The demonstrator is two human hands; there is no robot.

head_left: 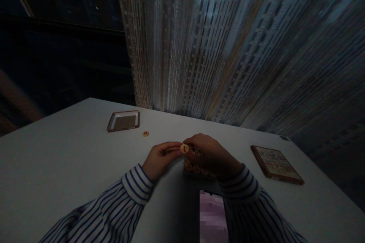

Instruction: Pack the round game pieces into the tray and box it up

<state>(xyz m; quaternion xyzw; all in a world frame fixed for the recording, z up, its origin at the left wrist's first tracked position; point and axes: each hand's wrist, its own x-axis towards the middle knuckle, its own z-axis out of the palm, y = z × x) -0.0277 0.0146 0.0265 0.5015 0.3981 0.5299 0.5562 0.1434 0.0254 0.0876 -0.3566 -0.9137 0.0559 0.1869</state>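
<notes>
My left hand (159, 158) pinches a round pale game disc (184, 148) with a red mark, its fingertips closed on the disc's left edge. My right hand (209, 155) meets it from the right, fingers curled over a pack of similar discs (196, 167) that rests on the table. Whether the right fingers also touch the raised disc is unclear. Both arms wear blue-striped white sleeves. A second loose disc (145, 134) lies on the table beyond my left hand.
A white table (57, 159) carries a shallow wooden box tray (123, 121) at the back left, a wooden box lid with a printed picture (276, 164) at the right, and a phone (213, 216) near me. A patterned curtain (228, 45) hangs behind the table.
</notes>
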